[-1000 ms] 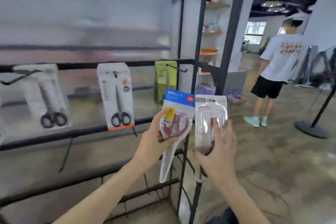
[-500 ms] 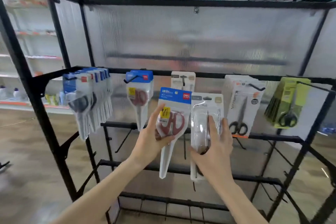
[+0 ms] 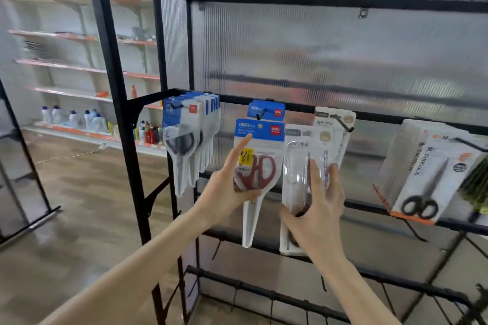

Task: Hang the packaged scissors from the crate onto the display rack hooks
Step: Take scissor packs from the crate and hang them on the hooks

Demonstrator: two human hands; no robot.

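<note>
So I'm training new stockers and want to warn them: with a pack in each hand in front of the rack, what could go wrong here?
1. The left hand pinches the blue-headed pack of red-handled scissors low down, so its top may wobble and miss the black hook.
2. The right hand holds the clear plastic blister pack, which looks slippery and could slip.
3. Neither hand is free for steadying the hooks.

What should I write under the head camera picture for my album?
Left hand holds a red-handled scissors pack and right hand a clear pack before the display rack.
</note>
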